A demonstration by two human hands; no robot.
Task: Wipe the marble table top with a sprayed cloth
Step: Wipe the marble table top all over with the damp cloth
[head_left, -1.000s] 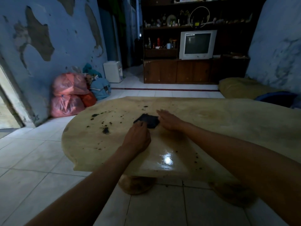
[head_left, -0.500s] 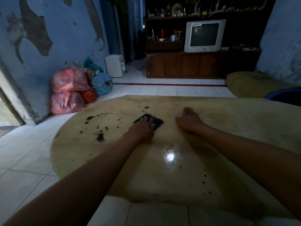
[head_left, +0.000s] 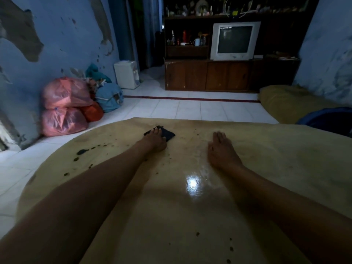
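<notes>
One marble table; one cloth under left hand; right hand flat.

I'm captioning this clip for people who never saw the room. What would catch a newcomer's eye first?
Probably the bright glare on the wet marble table top, between the two forearms. Next, the left hand pressing a dark cloth near the far edge, with dark spots scattered to its left.
</notes>
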